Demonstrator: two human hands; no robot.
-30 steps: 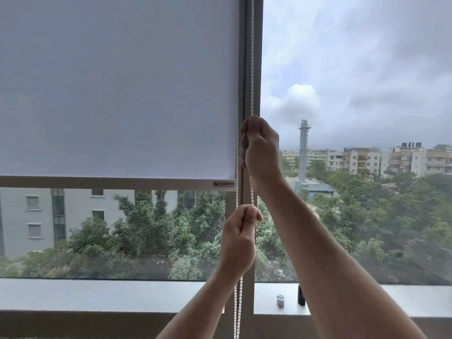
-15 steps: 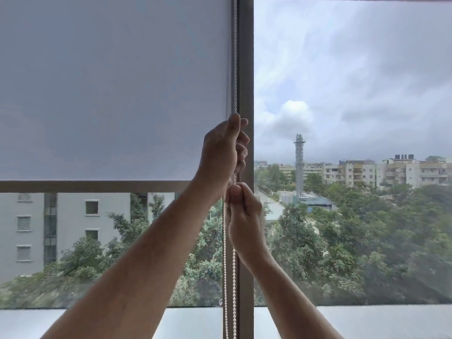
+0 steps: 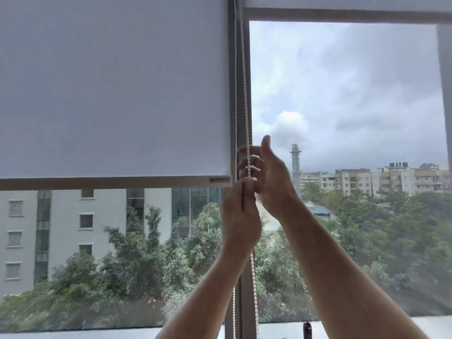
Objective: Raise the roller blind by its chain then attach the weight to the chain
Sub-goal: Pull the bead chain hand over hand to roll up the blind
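My left hand (image 3: pixel 238 216) grips the chain (image 3: pixel 247 133), which runs straight from 6 to 12 o'clock. My right hand (image 3: pixel 267 178), fingers loose, waits directly above at 12, the nearer one for the next pull. The blind (image 3: pixel 110 89) hangs half-raised beyond, at 10.

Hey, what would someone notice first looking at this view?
Two hands meet at centre on the white bead chain: the left hand grips it, the right hand is open just above. The grey roller blind covers the upper left pane.
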